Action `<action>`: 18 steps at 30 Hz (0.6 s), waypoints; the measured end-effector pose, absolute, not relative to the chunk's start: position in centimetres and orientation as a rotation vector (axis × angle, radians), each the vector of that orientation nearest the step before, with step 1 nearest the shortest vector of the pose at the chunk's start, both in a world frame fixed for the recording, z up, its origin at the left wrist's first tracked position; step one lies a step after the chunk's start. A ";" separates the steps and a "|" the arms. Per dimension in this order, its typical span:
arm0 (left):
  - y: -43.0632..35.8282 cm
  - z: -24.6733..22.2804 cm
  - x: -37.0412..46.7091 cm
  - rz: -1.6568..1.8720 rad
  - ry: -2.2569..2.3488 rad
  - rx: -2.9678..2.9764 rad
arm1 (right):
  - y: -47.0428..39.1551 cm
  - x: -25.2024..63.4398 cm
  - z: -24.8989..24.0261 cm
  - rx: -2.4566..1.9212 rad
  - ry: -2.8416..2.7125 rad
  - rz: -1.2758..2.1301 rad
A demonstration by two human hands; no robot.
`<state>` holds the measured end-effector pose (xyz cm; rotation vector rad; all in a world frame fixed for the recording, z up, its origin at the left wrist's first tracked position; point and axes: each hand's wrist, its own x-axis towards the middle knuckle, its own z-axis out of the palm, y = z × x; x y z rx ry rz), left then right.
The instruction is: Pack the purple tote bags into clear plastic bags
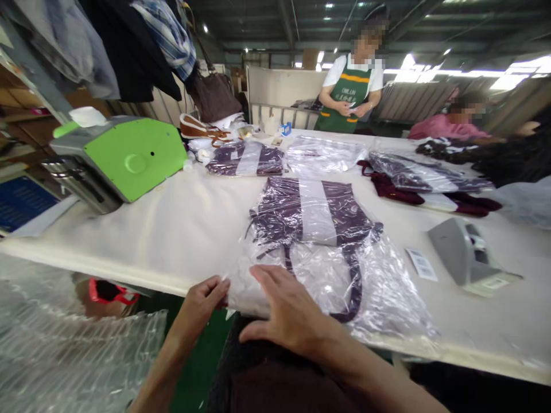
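A dark purple handbag (pixel 279 209) with a white paper band (pixel 316 212) across it lies inside a clear plastic bag (pixel 387 287) in front of me. Its looped handle (pixel 355 281) points toward me, under the film. At the near left corner of the plastic, my left hand (pixel 206 295) is closed, pinching the edge between thumb and fingers. Over the near edge of the same plastic, my right hand (pixel 288 312) is open, thumb and fingers apart. Whether its fingertips touch the film I cannot tell.
A green and grey machine (pixel 138 155) stands on the table at left. A grey dispenser (pixel 465 252) and a label sheet (pixel 420 264) lie at right. More wrapped bags (pixel 408 172) lie farther back. A person in a green apron (pixel 348 92) stands across the table.
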<state>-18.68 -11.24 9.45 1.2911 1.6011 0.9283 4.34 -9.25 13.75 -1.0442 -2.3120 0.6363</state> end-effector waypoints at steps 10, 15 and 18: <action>3.2 13.1 -17.8 0.849 1.125 2.100 | -2.5 5.7 12.6 -1.196 -1.495 1.364; 7.8 9.8 -16.7 0.730 1.110 2.005 | -0.2 9.7 13.5 -1.234 -1.186 1.514; 8.2 9.6 -16.6 0.764 1.074 1.946 | 0.8 10.9 13.9 -1.310 -1.089 1.445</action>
